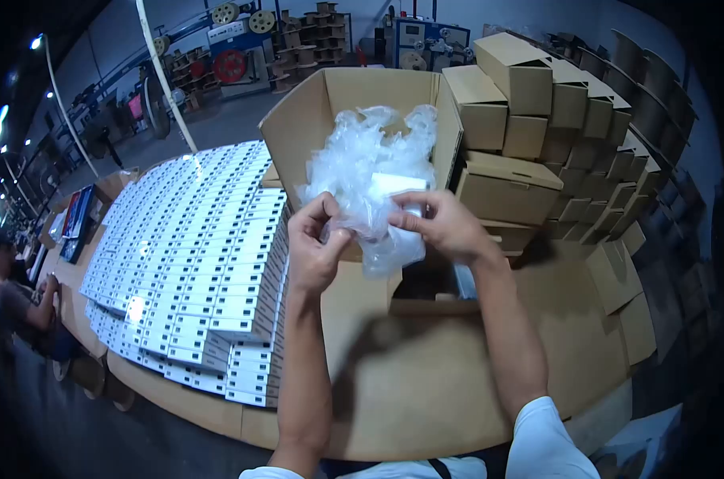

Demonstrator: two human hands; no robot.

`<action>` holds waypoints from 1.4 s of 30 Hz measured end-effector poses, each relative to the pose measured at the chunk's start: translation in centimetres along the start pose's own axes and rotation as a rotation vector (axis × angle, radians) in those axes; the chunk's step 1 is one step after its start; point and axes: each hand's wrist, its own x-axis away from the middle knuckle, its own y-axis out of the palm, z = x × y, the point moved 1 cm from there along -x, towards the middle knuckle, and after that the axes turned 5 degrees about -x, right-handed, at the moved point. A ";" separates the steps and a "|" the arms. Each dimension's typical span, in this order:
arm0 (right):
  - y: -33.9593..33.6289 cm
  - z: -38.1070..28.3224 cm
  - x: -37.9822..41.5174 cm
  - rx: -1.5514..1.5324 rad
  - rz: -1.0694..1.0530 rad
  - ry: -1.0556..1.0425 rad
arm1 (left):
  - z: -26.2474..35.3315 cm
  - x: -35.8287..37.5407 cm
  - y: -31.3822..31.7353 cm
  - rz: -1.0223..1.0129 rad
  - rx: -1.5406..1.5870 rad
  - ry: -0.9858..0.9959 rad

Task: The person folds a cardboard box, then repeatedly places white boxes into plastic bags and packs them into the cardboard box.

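Note:
Both hands are raised over the table at the near side of a big open carton [298, 120]. Crumpled clear plastic bags [358, 148] fill the carton. My left hand [318, 243] is closed, thumb and fingers pinching a clear plastic bag [394, 254]. Opposite it, my right hand [441, 223] is closed on a small white box [408, 231], with some of the plastic against its fingertips. Another white shape shows just behind, among the plastic. Below the right hand, a low open box [434, 305] has a dark inside.
Rows of stacked white boxes [186, 247] cover the left of the table [426, 383]. Brown cartons [509, 188] are piled at the right, with flattened flaps [617, 279] nearer. A person [31, 299] sits at the far left. Machines and spools stand behind.

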 end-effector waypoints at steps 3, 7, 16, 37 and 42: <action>3.1 3.8 6.1 -0.104 0.187 -0.081 | 2.6 5.0 3.1 0.220 0.148 -0.225; 7.7 4.5 14.3 0.121 0.619 -0.295 | 2.3 13.5 5.2 0.276 0.332 -0.540; 11.2 9.3 24.7 -0.108 0.809 -0.229 | 3.6 20.7 9.1 0.432 -0.176 -0.397; 12.5 13.3 29.3 -0.040 0.752 -0.074 | 7.1 22.8 7.6 0.037 -0.865 0.017; 12.1 13.7 29.8 0.076 0.671 -0.071 | 6.4 20.3 9.6 -0.284 -0.908 0.064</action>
